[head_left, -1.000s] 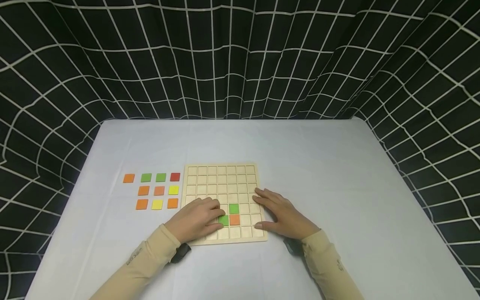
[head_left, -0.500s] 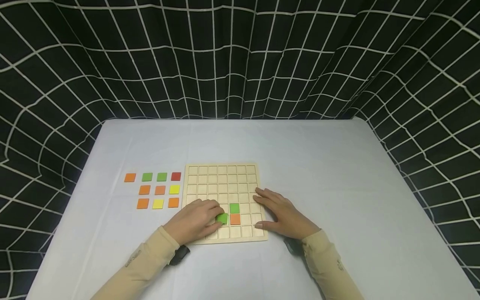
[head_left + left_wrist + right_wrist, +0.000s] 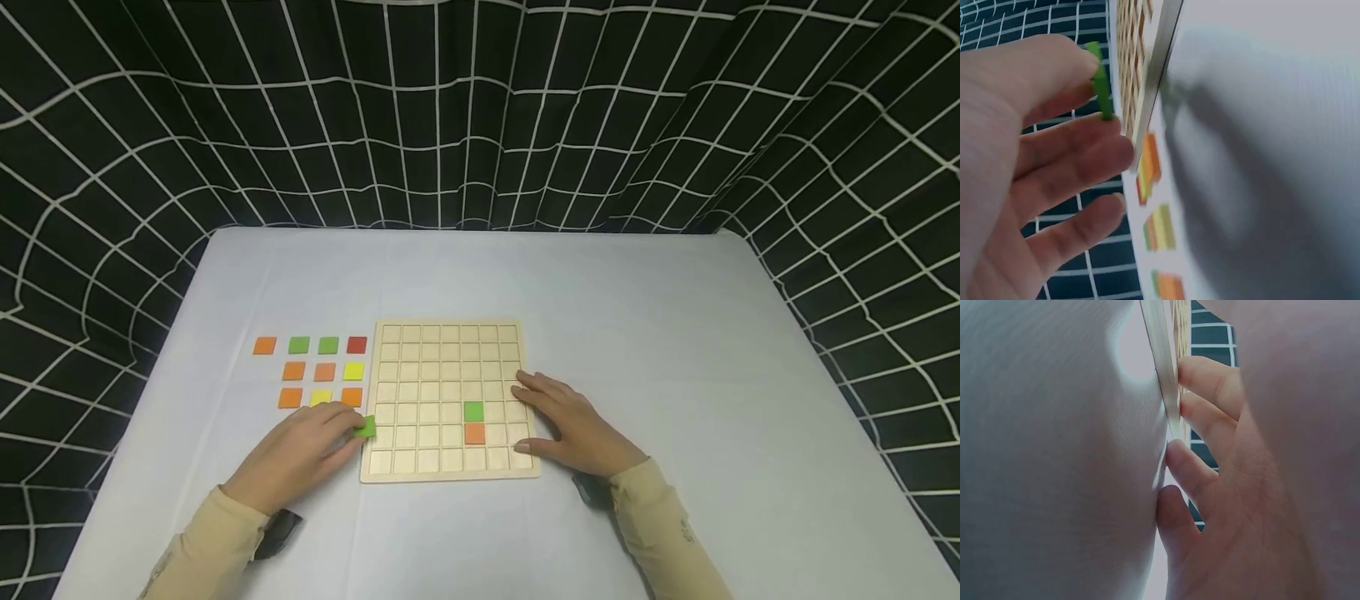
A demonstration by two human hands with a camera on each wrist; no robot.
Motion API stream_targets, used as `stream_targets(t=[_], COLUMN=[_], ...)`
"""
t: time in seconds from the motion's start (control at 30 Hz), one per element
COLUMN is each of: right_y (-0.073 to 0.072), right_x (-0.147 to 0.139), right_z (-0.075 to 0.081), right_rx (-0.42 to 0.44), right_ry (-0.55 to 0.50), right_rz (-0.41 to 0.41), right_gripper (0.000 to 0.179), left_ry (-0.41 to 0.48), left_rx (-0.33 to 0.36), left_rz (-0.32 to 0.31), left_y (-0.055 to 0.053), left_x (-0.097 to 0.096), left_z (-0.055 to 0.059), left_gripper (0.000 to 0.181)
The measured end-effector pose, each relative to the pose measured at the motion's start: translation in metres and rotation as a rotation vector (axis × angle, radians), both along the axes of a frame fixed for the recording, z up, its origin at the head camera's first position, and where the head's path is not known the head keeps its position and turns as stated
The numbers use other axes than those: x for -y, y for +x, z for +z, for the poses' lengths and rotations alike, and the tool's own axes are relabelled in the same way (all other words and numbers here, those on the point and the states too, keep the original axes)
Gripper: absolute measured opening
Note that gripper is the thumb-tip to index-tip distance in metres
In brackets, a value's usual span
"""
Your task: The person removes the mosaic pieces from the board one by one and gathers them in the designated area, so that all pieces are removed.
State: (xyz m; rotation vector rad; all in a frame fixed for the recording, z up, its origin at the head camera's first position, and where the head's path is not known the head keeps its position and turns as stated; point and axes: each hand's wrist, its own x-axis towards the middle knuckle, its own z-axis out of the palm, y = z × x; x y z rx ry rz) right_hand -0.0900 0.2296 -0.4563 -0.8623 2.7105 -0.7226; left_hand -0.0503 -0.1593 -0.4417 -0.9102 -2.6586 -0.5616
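My left hand (image 3: 298, 454) pinches a green square tile (image 3: 1101, 81) between thumb and fingertip, raised beside the left edge of the wooden grid board (image 3: 427, 392). Its other fingers spread loosely in the left wrist view. On the board, a second green tile (image 3: 473, 412) sits in a cell directly above a light orange tile (image 3: 475, 433). My right hand (image 3: 577, 429) lies along the board's right edge, its fingers relaxed and some fingertips resting on the rim; it holds nothing.
Left of the board, loose tiles lie in rough rows: several orange ones (image 3: 265, 346), two green (image 3: 298, 345), a red one (image 3: 357, 345) and two yellow (image 3: 353, 372). A white cloth covers the table (image 3: 637, 325). Behind hangs a black curtain (image 3: 480, 108) with white grid lines.
My left hand has lifted the green tile out of its cell beside the light orange one and carried it left, past the board's left edge. The right hand stays at the board's edge.
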Motion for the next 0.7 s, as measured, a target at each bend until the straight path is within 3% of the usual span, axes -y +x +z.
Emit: stream_targets(t=[0.27, 0.7], right_y=[-0.001, -0.001], right_x=[0.0, -0.001], right_z=[0.0, -0.002], right_rx=[0.009, -0.002], right_ry=[-0.005, 0.007], right_rz=[0.002, 0.003], right_gripper=[0.075, 0.076], left_ry=[-0.043, -0.07], left_rx=[0.006, 0.059], left_rz=[0.04, 0.061], left_y=[0.004, 0.005], left_x=[0.02, 0.022], left_z=[0.004, -0.005], left_gripper=[0.019, 0.021])
